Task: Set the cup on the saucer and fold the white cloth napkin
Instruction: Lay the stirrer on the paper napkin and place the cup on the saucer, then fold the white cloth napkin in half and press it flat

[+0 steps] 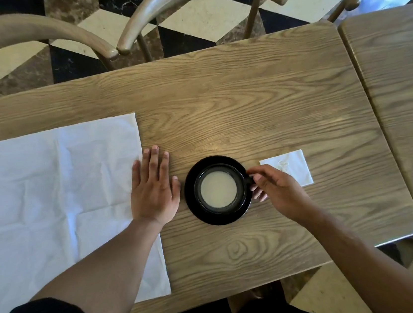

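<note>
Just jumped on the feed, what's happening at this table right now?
A person is setting a place at a wooden table. The right hand pinches the handle of a black cup of pale drink, which already sits on the black saucer. The left hand rests flat, fingers straight, at the right edge of the white cloth napkin, which lies spread open and not yet folded. A small paper napkin lies just right of the cup.
</note>
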`<state>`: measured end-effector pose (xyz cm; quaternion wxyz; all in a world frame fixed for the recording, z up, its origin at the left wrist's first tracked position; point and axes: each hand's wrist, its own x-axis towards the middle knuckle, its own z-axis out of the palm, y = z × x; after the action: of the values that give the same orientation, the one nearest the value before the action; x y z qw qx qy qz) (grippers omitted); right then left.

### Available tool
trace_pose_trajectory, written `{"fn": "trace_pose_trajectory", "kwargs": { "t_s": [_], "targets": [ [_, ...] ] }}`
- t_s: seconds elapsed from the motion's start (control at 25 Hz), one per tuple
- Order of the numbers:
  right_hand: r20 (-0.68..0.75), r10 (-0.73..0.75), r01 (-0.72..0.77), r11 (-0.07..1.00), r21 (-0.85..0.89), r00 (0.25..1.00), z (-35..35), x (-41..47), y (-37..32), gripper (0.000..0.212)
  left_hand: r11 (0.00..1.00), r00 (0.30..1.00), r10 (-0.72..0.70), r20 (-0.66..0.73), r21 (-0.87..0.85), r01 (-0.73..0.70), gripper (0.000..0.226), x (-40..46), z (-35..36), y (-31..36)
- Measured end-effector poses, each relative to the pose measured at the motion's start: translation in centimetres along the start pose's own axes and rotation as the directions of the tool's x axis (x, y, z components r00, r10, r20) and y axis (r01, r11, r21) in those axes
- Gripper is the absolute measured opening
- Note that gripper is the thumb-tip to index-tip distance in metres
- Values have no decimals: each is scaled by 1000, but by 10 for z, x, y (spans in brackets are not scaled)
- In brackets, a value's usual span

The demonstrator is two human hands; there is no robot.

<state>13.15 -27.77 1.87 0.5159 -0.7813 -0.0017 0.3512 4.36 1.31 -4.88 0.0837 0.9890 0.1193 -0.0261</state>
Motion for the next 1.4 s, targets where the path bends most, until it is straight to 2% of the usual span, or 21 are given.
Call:
{"fn": "trace_pose_trajectory", "kwargs": {
  "t_s": [0.12, 0.28, 0.48, 0.6, 0.72, 0.88, 1.04, 1.16, 1.28, 1.4],
  "targets": [
    [-144, -24, 13, 997, -79, 989, 10, -11, 7, 26, 1000, 999, 0, 45, 24, -1, 66, 1, 0, 0],
    [-243, -96, -2, 927, -374, 965, 29, -37, 7, 31, 1000, 993, 4, 114, 6, -5, 67, 1, -2, 0],
    [-198, -100, -3, 886, -463, 975, 53, -67, 14, 56, 1000, 985, -13, 170, -1, 13, 67, -4, -19, 6],
    [-182, -73, -34, 851, -524, 981, 62, -81, 23, 63, 998, 977, 63, 203, -18, -61, 65, -35, -24, 13],
    [-174, -68, -60, 770, -636, 982, 73, -98, 39, 65, 994, 971, 85, 224, -92, -66, 67, -83, -27, 25],
    [-112, -60, -48, 643, -764, 992, 88, -119, 60, 67, 996, 947, 49, 318, -81, -24, 63, -142, -33, 37],
    [-113, -81, -36, 636, -771, 990, 98, -138, 62, 52, 998, 947, 13, 320, -61, 7, 58, -192, -41, 48],
    [-15, -83, 34, 557, -830, 996, 108, -165, 71, 39, 996, 917, 10, 398, -87, 26, 52, -243, -52, 60],
    [114, -22, 111, 483, -868, 993, 126, -191, 83, 38, 995, 873, -22, 488, -75, 67, 49, -277, -60, 58],
    [281, 16, 242, 460, -854, 960, 141, -196, 73, 32, 968, 851, -125, 510, -128, 218, 42, -290, -72, 45]
  ]
}}
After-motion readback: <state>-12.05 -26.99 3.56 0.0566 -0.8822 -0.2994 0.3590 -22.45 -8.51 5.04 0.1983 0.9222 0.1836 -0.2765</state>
